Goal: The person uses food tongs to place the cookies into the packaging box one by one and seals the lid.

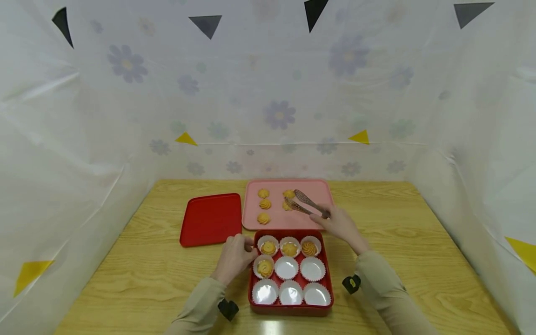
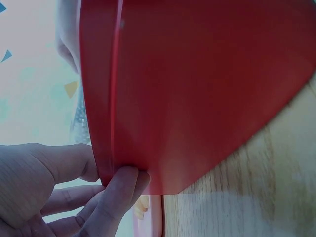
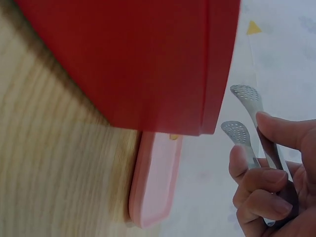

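Note:
My left hand [image 1: 235, 255] pinches the rim of the red box [image 2: 207, 89] near its far left corner, thumb on one side and fingers on the other. White paper cups [image 1: 286, 268] stand in rows inside the box. Piped cookies [image 1: 289, 249] fill the far row of cups, and one more cookie [image 1: 264, 268] sits in the middle row at left. In my right hand [image 1: 338, 225] are metal tongs [image 3: 245, 98] with perforated tips, spread apart with nothing between them. They hover over the right-hand cookies [image 1: 288, 193] on the pink tray [image 1: 310, 186], overlapping the nearer one.
Behind the box lies the pink tray, with a column of 3 cookies [image 1: 264, 204] on its left side. A red lid [image 1: 211, 219] rests left of the tray on the wooden table [image 1: 138, 260]. Floral sheeting [image 1: 268, 83] encloses the table at the back and sides.

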Available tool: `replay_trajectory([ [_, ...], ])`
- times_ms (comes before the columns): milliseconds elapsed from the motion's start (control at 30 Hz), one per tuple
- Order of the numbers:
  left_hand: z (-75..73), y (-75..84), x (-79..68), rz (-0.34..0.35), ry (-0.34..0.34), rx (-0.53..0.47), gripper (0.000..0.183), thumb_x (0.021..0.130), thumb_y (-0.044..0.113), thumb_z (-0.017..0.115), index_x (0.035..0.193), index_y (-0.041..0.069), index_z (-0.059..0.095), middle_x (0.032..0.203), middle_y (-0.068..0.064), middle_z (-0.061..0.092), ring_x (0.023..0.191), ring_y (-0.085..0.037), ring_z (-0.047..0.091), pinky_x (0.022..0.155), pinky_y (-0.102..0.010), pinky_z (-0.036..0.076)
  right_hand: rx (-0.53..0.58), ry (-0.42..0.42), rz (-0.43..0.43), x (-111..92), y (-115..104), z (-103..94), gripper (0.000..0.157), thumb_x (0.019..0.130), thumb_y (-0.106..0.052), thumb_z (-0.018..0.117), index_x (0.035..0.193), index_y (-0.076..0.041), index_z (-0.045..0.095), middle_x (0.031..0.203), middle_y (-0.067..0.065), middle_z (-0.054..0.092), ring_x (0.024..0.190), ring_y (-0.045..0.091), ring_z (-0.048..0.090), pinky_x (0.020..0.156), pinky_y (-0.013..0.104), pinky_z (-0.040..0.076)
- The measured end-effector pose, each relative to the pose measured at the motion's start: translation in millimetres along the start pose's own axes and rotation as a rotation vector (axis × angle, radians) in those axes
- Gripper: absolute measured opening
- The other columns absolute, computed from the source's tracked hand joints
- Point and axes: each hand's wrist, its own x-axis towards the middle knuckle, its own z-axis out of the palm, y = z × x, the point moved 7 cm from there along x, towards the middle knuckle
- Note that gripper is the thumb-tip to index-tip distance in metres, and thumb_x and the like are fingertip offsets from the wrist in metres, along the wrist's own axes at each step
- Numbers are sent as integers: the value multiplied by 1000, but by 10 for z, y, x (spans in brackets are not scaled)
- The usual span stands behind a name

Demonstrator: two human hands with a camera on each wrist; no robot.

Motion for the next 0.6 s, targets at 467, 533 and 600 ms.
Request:
replay_trajectory([
  [467, -1, -6, -5, -13, -11, -11, 19, 82, 4, 71, 99, -5, 76, 84, -14, 75, 70, -15, 65, 59, -25, 53, -213, -133, 78, 344, 83, 114, 25, 95, -29, 67, 81, -9, 63, 64, 0, 47, 57, 14, 39, 54, 30, 32],
  [533, 0, -7, -5, -16, -12, -12, 19, 82, 3, 71, 99, -5, 76, 85, -14, 75, 71, -16, 66, 59, -25, 53, -208, -148, 98, 377, 97, 136, 24, 95, -28, 67, 83, -7, 65, 63, -1, 45, 56, 14, 38, 54, 29, 32],
  [600, 1, -8, -4, -20, -14, -13, 19, 83, 4, 71, 99, -5, 76, 85, -14, 75, 71, -16, 65, 59, -25, 53, -204, -158, 111, 410, 111, 158, 24, 95, -27, 67, 85, -6, 66, 62, -2, 43, 55, 13, 37, 54, 29, 32],
])
